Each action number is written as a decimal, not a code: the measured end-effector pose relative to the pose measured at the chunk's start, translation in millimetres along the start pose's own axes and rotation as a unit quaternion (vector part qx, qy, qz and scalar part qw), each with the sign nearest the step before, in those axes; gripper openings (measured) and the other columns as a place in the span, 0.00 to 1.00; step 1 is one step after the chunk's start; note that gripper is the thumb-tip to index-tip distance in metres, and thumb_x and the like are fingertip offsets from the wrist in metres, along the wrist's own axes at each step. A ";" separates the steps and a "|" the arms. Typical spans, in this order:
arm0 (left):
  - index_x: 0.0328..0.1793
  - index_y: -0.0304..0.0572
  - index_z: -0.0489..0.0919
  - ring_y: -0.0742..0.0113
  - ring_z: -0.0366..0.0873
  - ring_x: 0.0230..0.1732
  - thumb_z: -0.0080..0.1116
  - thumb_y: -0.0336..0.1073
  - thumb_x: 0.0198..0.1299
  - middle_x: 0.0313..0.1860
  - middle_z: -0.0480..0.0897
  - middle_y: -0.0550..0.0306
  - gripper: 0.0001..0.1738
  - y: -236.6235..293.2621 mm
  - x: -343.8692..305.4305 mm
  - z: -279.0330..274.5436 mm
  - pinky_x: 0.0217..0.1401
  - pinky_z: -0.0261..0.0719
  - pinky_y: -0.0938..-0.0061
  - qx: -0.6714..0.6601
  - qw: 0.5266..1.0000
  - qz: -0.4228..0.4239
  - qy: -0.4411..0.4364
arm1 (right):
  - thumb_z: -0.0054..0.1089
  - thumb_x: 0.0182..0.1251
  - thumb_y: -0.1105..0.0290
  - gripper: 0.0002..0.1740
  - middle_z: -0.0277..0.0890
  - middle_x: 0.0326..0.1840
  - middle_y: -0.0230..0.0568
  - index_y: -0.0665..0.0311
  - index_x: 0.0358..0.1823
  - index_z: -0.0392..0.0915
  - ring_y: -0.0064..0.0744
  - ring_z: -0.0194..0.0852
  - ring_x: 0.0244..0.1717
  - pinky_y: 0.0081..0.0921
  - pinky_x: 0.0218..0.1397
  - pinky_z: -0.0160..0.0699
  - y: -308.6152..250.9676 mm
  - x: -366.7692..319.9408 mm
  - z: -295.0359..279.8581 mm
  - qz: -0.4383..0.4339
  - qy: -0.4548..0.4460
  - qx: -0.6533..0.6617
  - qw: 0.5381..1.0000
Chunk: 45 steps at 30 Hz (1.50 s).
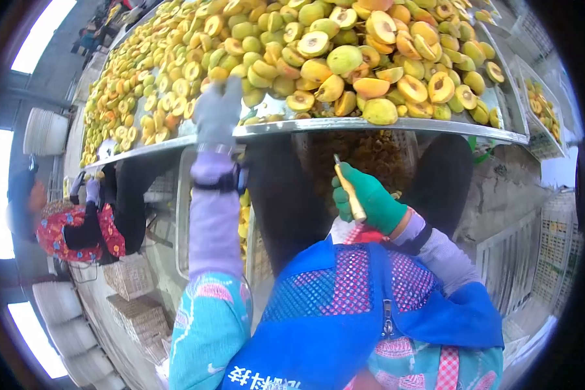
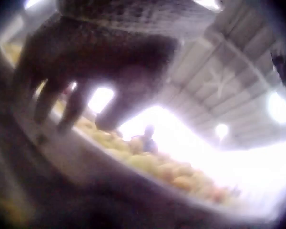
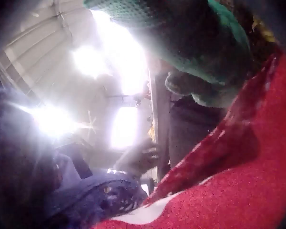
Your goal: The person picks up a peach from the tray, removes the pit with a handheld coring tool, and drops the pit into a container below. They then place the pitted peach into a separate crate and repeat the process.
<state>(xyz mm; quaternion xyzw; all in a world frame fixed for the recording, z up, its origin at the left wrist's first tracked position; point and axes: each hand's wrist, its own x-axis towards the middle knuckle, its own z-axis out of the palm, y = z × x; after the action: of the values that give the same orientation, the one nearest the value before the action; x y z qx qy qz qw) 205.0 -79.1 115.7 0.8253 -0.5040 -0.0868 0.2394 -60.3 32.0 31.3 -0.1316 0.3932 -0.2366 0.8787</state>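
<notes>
My left hand [image 1: 218, 114], in a grey glove, is blurred at the near rim of the metal table [image 1: 292, 125]. The left wrist view shows its fingers [image 2: 74, 112] spread and pointing down, with nothing held. Just beyond it lies a heap of yellow-green peaches [image 1: 344, 60], many cut in half, some with pits showing. My right hand [image 1: 377, 201], in a green glove, grips a small wooden-handled tool [image 1: 350, 194] with a short metal tip, above my lap. In the right wrist view the green glove [image 3: 195, 52] shows but the tool is hidden.
Below the table, between my legs, is a crate of brown scraps [image 1: 370, 153]. A metal-rimmed tub [image 1: 183, 227] stands left of my leg. Another person [image 1: 78, 231] sits at left. Stacked crates [image 1: 140, 318] stand behind, and a side tray of fruit [image 1: 543, 114] is at right.
</notes>
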 end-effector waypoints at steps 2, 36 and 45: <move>0.46 0.39 0.81 0.44 0.78 0.51 0.48 0.60 0.56 0.44 0.82 0.37 0.30 42.1 32.8 34.8 0.55 0.74 0.61 0.170 0.980 0.091 0.049 | 0.51 0.68 0.44 0.21 0.65 0.19 0.28 0.55 0.36 0.71 0.22 0.61 0.15 0.20 0.17 0.61 -11.7 -8.2 9.8 -0.028 0.015 -0.029 0.999; 0.52 0.38 0.75 0.56 0.83 0.39 0.59 0.36 0.59 0.38 0.84 0.49 0.16 16.0 -98.4 26.8 0.41 0.80 0.70 -0.238 0.887 0.382 -0.103 | 0.47 0.72 0.57 0.18 0.75 0.23 0.58 0.68 0.40 0.70 0.58 0.76 0.24 0.50 0.24 0.72 -16.8 20.3 38.0 -0.521 0.102 -0.616 0.582; 0.54 0.32 0.75 0.66 0.80 0.40 0.40 0.41 0.72 0.41 0.81 0.50 0.20 20.7 -110.0 44.7 0.43 0.79 0.73 -0.414 0.862 0.289 -0.042 | 0.44 0.73 0.59 0.18 0.73 0.27 0.60 0.70 0.39 0.70 0.64 0.73 0.27 0.51 0.29 0.70 -11.3 15.5 37.1 -0.562 0.111 -0.556 0.603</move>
<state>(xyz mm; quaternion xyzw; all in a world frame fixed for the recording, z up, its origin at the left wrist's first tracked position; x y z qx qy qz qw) 119.0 -4.6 76.0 0.4631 -0.6468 -0.2493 0.5523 -26.9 16.0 50.6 -0.7623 0.3919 -0.4323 0.2802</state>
